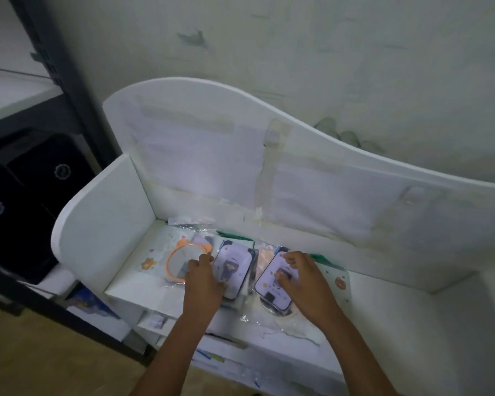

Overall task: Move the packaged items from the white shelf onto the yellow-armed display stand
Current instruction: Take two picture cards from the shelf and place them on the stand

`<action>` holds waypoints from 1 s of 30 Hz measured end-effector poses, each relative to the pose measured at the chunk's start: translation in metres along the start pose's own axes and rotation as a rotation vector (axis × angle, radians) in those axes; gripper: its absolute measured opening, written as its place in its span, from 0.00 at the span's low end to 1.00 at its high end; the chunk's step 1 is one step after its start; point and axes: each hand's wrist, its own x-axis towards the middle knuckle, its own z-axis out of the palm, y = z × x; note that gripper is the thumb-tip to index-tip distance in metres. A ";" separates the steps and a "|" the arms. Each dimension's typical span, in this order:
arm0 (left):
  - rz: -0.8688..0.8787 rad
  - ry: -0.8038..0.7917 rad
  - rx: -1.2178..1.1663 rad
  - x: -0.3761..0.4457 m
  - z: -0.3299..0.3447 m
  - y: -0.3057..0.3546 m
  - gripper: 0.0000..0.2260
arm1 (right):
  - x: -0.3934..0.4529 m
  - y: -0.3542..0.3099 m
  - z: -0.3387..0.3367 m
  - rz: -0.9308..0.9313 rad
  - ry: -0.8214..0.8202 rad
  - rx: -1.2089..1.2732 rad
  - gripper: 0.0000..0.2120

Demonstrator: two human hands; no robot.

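Several clear-wrapped packages lie in a row on the white shelf. My left hand grips the left edge of a pale purple phone-case package in the middle. My right hand pinches a second, similar phone-case package just to its right, thumb and fingers on its face. At the left lies a package holding an orange ring-shaped mirror with small ears. A flat package with a bear sticker shows behind my right hand. The yellow-armed display stand is out of view.
The shelf has a tall wavy white back panel and a white side wall on the left. A dark metal rack post and black boxes stand further left. More packaged stock lies on the lower level beneath the shelf's front edge.
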 end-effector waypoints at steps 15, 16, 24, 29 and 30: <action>0.074 -0.035 0.220 -0.001 -0.013 -0.019 0.33 | -0.039 -0.004 0.012 0.093 0.135 -0.010 0.17; 0.068 -0.054 0.197 0.001 -0.015 -0.019 0.33 | -0.039 -0.005 0.012 0.099 0.138 -0.012 0.17; -0.008 -0.170 0.135 0.017 -0.028 -0.016 0.32 | -0.038 -0.008 0.006 0.120 0.147 -0.002 0.17; 0.009 -0.195 0.139 0.023 -0.030 -0.019 0.29 | -0.039 -0.008 0.002 0.136 0.156 -0.005 0.17; 0.018 -0.206 0.147 0.023 -0.030 -0.018 0.29 | -0.039 -0.008 0.002 0.134 0.154 -0.010 0.17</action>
